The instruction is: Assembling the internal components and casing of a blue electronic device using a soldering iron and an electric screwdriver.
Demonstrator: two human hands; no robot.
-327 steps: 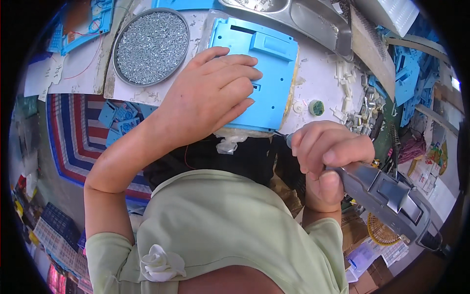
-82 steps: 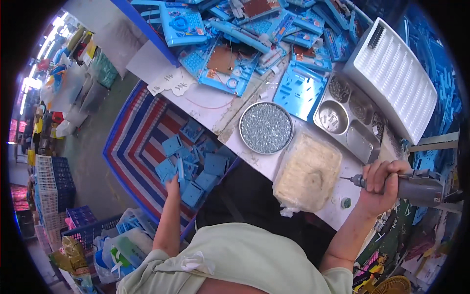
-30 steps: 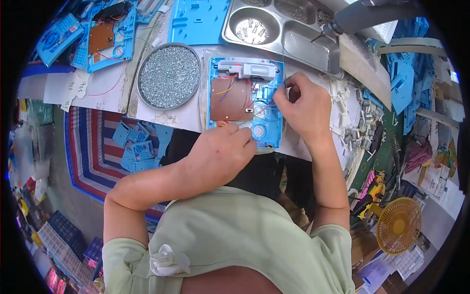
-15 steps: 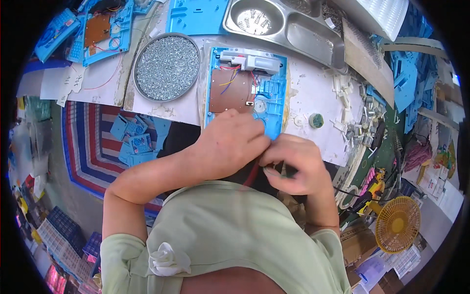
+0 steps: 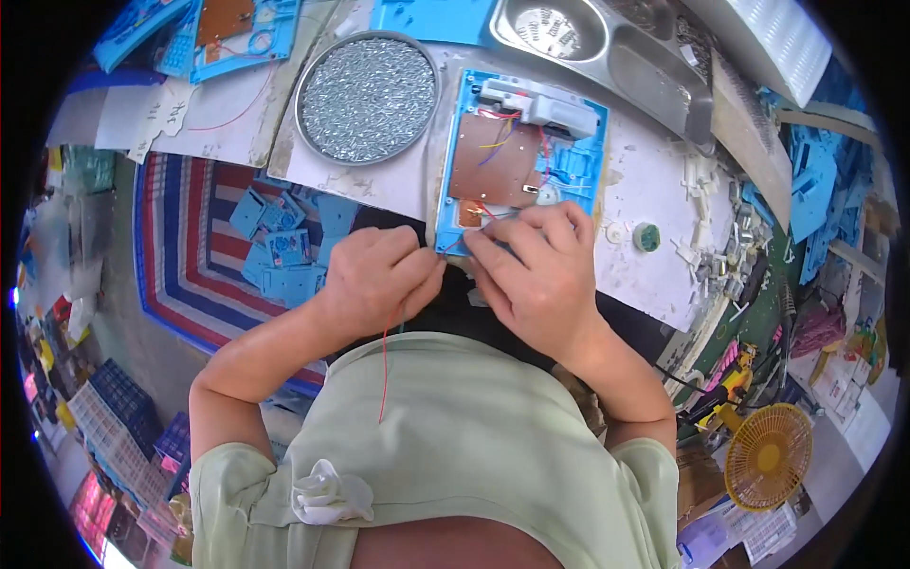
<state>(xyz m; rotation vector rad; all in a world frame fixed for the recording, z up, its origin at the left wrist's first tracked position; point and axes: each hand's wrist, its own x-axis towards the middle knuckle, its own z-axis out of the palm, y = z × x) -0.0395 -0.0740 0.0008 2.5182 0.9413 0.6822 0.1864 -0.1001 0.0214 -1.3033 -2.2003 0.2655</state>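
Note:
A blue plastic casing [image 5: 592, 180] lies at the table's near edge, its inside facing up. Fixed in it are a brown circuit board [image 5: 493, 161], a grey-white compartment part [image 5: 550, 109] and thin coloured wires. A small orange-brown piece [image 5: 469, 213] sits at its lower left corner. My left hand [image 5: 379, 280] is closed just off that corner, pinching a thin red wire [image 5: 385, 379], whose loose end hangs down before my shirt. My right hand [image 5: 540, 270] bends over the casing's lower edge, its thumb and forefinger closed around the wire near the corner; the fingertips partly hide it.
Left of the casing stands a round metal tray [image 5: 301, 114] full of small screws. A steel compartment tray [image 5: 621, 57] with springs is behind. Small white and metal parts [image 5: 706, 218] line the table's right side, near a green round piece [image 5: 646, 237]. A yellow fan [image 5: 768, 455] stands lower right.
My hands have moved apart, the left one leftwards and the right one up onto the casing's lower edge. The red wire now stretches between them. The whole view has shifted, with the table further right.

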